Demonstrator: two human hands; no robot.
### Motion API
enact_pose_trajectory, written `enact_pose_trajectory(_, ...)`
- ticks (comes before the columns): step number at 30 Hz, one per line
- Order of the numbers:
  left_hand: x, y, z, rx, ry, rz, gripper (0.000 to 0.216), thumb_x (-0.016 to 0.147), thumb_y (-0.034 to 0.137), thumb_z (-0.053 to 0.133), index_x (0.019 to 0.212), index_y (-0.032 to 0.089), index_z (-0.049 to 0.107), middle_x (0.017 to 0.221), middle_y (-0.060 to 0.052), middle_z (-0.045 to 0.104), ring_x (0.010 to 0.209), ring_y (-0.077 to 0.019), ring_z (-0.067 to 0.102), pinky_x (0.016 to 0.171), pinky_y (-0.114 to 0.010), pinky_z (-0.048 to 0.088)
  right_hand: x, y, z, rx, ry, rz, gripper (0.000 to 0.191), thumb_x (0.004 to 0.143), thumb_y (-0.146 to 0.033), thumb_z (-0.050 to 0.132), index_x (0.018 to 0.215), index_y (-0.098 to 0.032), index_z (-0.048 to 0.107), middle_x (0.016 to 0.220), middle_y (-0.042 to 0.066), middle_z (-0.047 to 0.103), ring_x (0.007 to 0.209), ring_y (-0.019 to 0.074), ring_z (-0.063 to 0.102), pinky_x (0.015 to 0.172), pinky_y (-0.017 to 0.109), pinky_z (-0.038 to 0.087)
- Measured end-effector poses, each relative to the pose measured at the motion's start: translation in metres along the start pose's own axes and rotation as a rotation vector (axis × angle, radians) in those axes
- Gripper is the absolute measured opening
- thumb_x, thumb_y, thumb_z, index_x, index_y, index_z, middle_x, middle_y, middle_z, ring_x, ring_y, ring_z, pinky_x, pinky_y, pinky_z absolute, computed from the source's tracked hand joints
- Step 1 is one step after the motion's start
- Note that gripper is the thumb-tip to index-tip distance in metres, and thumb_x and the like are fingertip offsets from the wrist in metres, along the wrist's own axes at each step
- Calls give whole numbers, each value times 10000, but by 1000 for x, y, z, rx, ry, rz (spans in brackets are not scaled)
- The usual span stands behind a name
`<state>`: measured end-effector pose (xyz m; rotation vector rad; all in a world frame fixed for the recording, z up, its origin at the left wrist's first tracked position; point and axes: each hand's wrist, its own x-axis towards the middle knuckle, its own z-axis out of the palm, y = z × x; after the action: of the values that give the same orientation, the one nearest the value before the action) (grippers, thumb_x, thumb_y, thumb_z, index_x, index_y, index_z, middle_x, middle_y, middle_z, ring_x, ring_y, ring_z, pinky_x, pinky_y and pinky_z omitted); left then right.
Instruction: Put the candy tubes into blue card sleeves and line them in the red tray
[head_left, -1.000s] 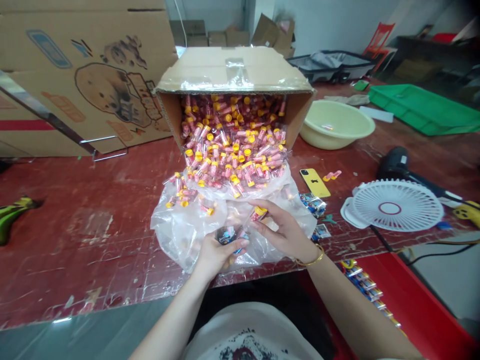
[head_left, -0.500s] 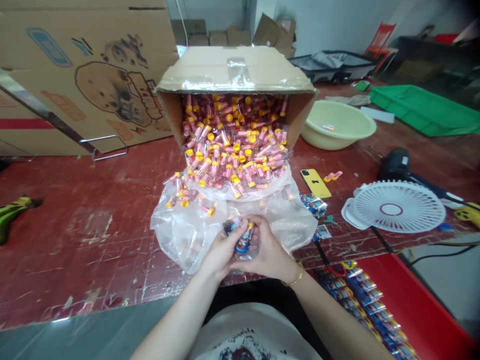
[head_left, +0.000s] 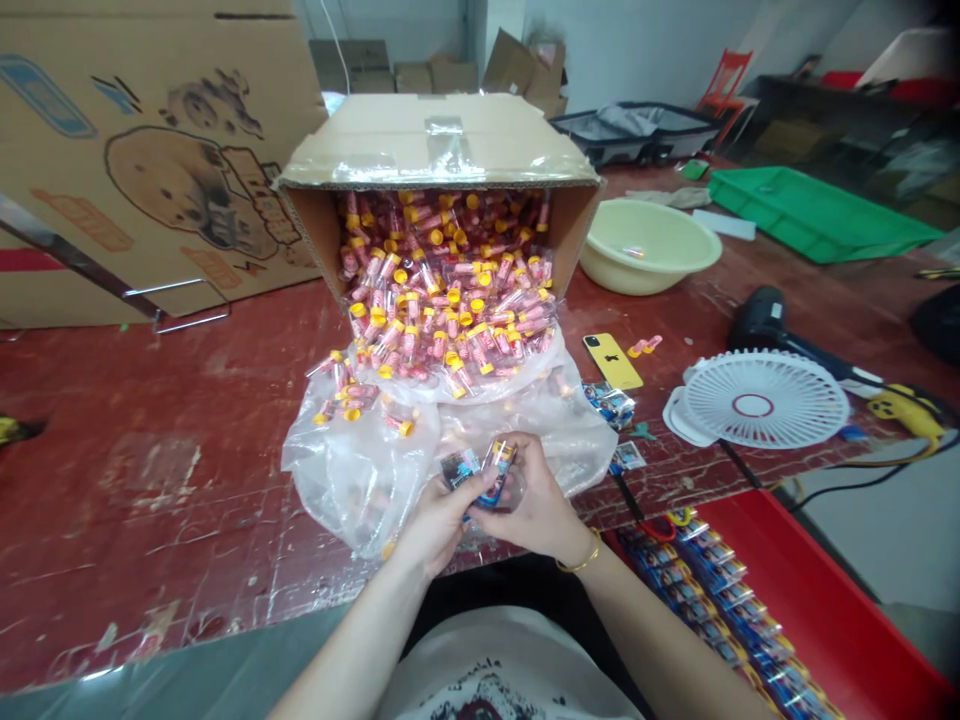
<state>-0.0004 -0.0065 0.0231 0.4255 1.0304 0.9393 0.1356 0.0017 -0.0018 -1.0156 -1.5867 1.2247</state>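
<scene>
- A red tabletop [head_left: 157, 510], scuffed and pale in patches, spans the frame from left edge to right.
- A large printed carton [head_left: 172, 70] stands at the upper left, with animal drawings on its side.
- A cardboard box [head_left: 360, 140] lies at upper centre, its mouth facing the person.
- A red tray [head_left: 817, 590] sits at the lower right, lined with rows of blue-and-yellow packs [head_left: 727, 580].
- A clear plastic sheet [head_left: 337, 470] spreads out beneath the mouth of the box, reaching the middle of the frame.
- A green tray [head_left: 817, 215] lies at the upper right; a pale yellow basin [head_left: 652, 270] stands to its left, beside the box.
- A white fan grille [head_left: 757, 400] rests right of centre.
- The left hand [head_left: 435, 525], just below centre, is closed, its thumb pressed on a dark printed wrapper [head_left: 459, 467].
- The right hand [head_left: 538, 505], with a gold bracelet [head_left: 581, 560] at its wrist, has its fingers curled around a small blue packet [head_left: 496, 475].
- That packet is at the middle of the frame, tilted between both hands above the sheet, with the left thumb against it.
- A yellow phone [head_left: 613, 360] lies right of the sheet.
- Many pink tubes with yellow caps [head_left: 450, 320] fill the box and spill onto the sheet.
</scene>
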Motion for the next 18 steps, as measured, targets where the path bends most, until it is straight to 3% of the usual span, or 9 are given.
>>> enact_pose_trajectory(5, 2, -3, 2, 39, -30, 24, 446, 646, 356, 806, 942, 51, 671, 942, -158, 673, 836, -238, 656, 703, -263, 527, -2, -3, 1, -32, -3, -43, 684, 650, -158, 716, 1188, -231, 299, 1023, 45, 468, 828, 143, 575, 689, 248, 518)
enact_pose_trajectory(8, 0, -6, 6, 66, -38, 3, 473, 703, 399, 757, 1040, 85, 649, 1096, -159, 637, 973, -267, 627, 778, -301, 538, -12, -7, -19, -171, 130, -101, 623, 654, -179, 718, 1144, -231, 337, 1096, 62, 455, 947, 177, 546, 836, 304, 483)
enact_pose_trajectory(10, 0, -5, 8, 75, 3, -70, 526, 698, 404, 754, 1119, 121, 613, 1169, -147, 608, 1022, -292, 608, 753, -330, 555, -29, -5, -53, -278, 291, -104, 607, 651, -218, 740, 1104, -230, 336, 1162, 80, 436, 1003, 199, 521, 886, 329, 456)
enact_pose_trajectory(12, 1, -4, 8, 110, -8, -104, 585, 683, 376, 766, 1186, 151, 569, 1214, -129, 588, 1066, -297, 589, 751, -335, 562, -61, 6, -104, -408, 514, -23, 611, 664, -275, 747, 1106, -221, 330, 1170, 99, 437, 985, 208, 522, 860, 339, 460)
enact_pose_trajectory(15, 5, -5, 8, 212, -7, -147, 689, 643, 366, 799, 1245, 165, 529, 1214, -117, 590, 1075, -290, 589, 746, -308, 569, -134, 44, -187, -687, 883, 269, 680, 618, -407, 764, 1116, -197, 351, 1064, 89, 487, 911, 221, 533, 825, 375, 458)
enact_pose_trajectory(18, 11, -10, 10, 230, -3, -190, 732, 600, 376, 829, 1237, 162, 539, 1207, -115, 594, 1084, -289, 584, 737, -280, 573, -207, 96, -242, -774, 990, 498, 612, 590, -457, 727, 1014, -190, 375, 935, 67, 507, 823, 238, 535, 759, 414, 457)
